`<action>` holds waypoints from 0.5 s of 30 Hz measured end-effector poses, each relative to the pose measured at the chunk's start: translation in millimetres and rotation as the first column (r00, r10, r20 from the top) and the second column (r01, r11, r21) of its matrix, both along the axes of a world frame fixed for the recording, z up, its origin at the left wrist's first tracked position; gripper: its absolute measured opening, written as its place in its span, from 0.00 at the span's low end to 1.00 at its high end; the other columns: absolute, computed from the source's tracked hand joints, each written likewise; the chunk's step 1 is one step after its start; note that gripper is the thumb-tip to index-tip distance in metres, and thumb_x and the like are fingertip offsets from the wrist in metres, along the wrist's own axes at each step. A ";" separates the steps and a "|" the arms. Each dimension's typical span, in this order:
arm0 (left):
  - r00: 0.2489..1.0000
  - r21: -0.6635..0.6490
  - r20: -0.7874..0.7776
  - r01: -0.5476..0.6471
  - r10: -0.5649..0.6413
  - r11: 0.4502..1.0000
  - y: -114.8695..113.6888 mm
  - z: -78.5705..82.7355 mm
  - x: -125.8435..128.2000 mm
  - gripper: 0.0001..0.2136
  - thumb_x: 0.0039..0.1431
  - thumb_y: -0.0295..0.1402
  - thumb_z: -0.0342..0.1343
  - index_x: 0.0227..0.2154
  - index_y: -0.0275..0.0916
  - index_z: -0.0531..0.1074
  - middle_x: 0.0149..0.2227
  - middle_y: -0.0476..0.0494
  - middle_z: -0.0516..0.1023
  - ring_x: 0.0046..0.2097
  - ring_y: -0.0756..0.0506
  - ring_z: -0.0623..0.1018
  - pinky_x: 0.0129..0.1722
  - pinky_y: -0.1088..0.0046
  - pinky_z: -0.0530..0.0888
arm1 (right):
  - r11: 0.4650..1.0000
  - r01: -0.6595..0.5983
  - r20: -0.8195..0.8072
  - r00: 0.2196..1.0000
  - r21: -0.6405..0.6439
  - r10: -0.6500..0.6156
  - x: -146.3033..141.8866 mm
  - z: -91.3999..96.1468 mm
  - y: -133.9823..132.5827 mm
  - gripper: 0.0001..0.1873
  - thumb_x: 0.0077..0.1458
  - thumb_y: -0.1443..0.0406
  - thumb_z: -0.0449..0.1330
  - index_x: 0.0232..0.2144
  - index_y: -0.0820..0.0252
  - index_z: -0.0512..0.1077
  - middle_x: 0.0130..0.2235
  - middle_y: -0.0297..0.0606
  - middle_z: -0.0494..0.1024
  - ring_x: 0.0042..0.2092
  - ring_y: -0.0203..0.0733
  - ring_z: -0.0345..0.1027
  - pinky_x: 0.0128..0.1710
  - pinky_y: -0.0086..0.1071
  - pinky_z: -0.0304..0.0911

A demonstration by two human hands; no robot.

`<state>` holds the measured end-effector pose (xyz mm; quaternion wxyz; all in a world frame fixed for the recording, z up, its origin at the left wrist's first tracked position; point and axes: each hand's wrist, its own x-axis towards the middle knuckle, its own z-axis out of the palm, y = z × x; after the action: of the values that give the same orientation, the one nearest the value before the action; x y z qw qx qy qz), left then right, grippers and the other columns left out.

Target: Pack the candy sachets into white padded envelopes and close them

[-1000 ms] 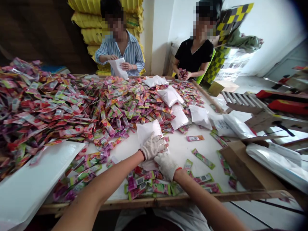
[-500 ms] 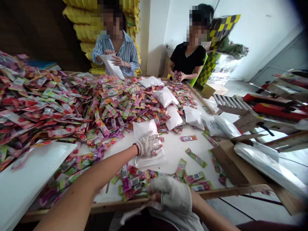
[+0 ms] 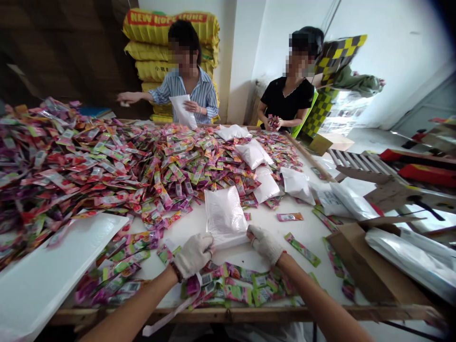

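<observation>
A white plastic mailer bag (image 3: 226, 211) lies flat on the table in front of me, its near edge lifted a little and folded over. My left hand (image 3: 195, 254), in a fingerless knitted glove, pinches that edge at its left corner. At the right corner, my gloved right hand (image 3: 265, 243) grips the same edge between thumb and fingers. A thin whitish strip (image 3: 174, 311) dangles below my left wrist; what it hangs from is unclear. Small colourful sachets (image 3: 237, 289) lie just below both hands along the table's front edge.
A big heap of sachets (image 3: 107, 166) covers the table's left and back. Filled white bags (image 3: 265, 185) lie right of centre. A stack of flat white bags (image 3: 71, 261) is at left, an open cardboard box (image 3: 359, 261) at right. Two people work across the table.
My right hand has risen from the table's front edge to the bag's right corner. My left hand has moved from the bag's middle to its near left corner. The near edge is now folded.
</observation>
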<state>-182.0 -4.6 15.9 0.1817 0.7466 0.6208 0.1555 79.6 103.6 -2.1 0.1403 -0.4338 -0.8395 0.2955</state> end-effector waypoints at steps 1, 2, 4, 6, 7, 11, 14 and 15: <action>0.998 -0.023 0.009 -0.067 0.068 0.997 1.1 -1.2 -0.9 0.08 0.61 0.35 0.51 0.30 0.39 0.71 0.35 0.46 0.75 0.39 0.47 0.74 0.40 0.72 0.67 | 0.999 0.045 0.020 0.999 -0.016 -0.045 -5.9 -0.9 4.1 0.08 0.60 0.65 0.48 0.30 0.57 0.65 0.30 0.35 0.71 0.33 0.40 0.66 0.35 0.30 0.59; 0.991 -0.049 0.005 -0.133 0.133 0.990 3.7 -2.3 -1.0 0.09 0.63 0.34 0.48 0.30 0.40 0.71 0.34 0.46 0.76 0.38 0.47 0.75 0.38 0.72 0.66 | 0.996 0.088 0.037 0.995 -0.022 -0.087 -11.7 -1.9 8.3 0.08 0.60 0.65 0.48 0.31 0.57 0.66 0.30 0.36 0.72 0.34 0.40 0.66 0.35 0.30 0.59; 0.970 -0.098 -0.023 -0.241 0.240 0.965 12.1 -3.1 0.4 0.11 0.64 0.35 0.46 0.30 0.40 0.71 0.31 0.46 0.76 0.35 0.46 0.75 0.35 0.72 0.64 | 0.986 0.163 0.063 0.985 -0.019 -0.161 -22.8 -3.8 15.7 0.08 0.61 0.66 0.47 0.34 0.58 0.67 0.31 0.38 0.73 0.35 0.41 0.67 0.35 0.30 0.58; 0.945 -0.137 -0.051 -0.328 0.324 0.935 22.7 -2.8 2.0 0.11 0.64 0.36 0.47 0.29 0.40 0.71 0.31 0.44 0.77 0.35 0.45 0.76 0.33 0.71 0.62 | 0.973 0.229 0.094 0.970 -0.024 -0.226 -32.6 -5.5 20.6 0.09 0.60 0.66 0.48 0.36 0.58 0.68 0.33 0.40 0.74 0.36 0.43 0.68 0.36 0.31 0.58; 0.930 -0.157 -0.058 -0.368 0.363 0.917 28.3 -2.6 2.6 0.11 0.63 0.37 0.48 0.28 0.40 0.71 0.31 0.43 0.78 0.35 0.45 0.76 0.33 0.71 0.62 | 0.966 0.258 0.110 0.961 -0.029 -0.254 -36.8 -6.3 22.1 0.09 0.60 0.66 0.49 0.38 0.58 0.68 0.34 0.41 0.75 0.37 0.44 0.69 0.36 0.31 0.58; 0.880 -0.205 -0.060 -0.472 0.471 0.857 47.4 -4.1 4.2 0.08 0.59 0.37 0.53 0.32 0.38 0.72 0.34 0.39 0.79 0.39 0.42 0.77 0.35 0.71 0.64 | 0.929 0.365 0.150 0.924 -0.061 -0.353 -48.1 -8.1 26.3 0.15 0.59 0.64 0.53 0.49 0.58 0.67 0.40 0.45 0.77 0.43 0.48 0.71 0.41 0.34 0.60; 0.827 -0.211 0.069 -0.535 0.558 0.818 52.7 -5.1 3.2 0.17 0.52 0.33 0.60 0.45 0.36 0.68 0.38 0.39 0.78 0.41 0.43 0.77 0.37 0.72 0.67 | 0.906 0.407 0.139 0.910 -0.115 -0.391 -50.5 -6.0 30.7 0.20 0.57 0.63 0.57 0.52 0.59 0.65 0.45 0.48 0.77 0.47 0.50 0.71 0.44 0.36 0.60; 0.792 -0.260 0.180 -0.534 0.583 0.805 51.9 -4.5 2.3 0.22 0.50 0.33 0.62 0.49 0.35 0.66 0.38 0.40 0.77 0.40 0.43 0.77 0.37 0.72 0.68 | 0.903 0.406 0.126 0.912 -0.141 -0.391 -50.2 -4.5 31.9 0.20 0.56 0.63 0.58 0.51 0.59 0.66 0.45 0.47 0.77 0.46 0.49 0.71 0.44 0.36 0.61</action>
<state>-179.8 47.4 11.4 0.2769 0.4812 0.7982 0.2338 29.3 135.5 -6.6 0.1218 -0.6199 -0.7114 0.3077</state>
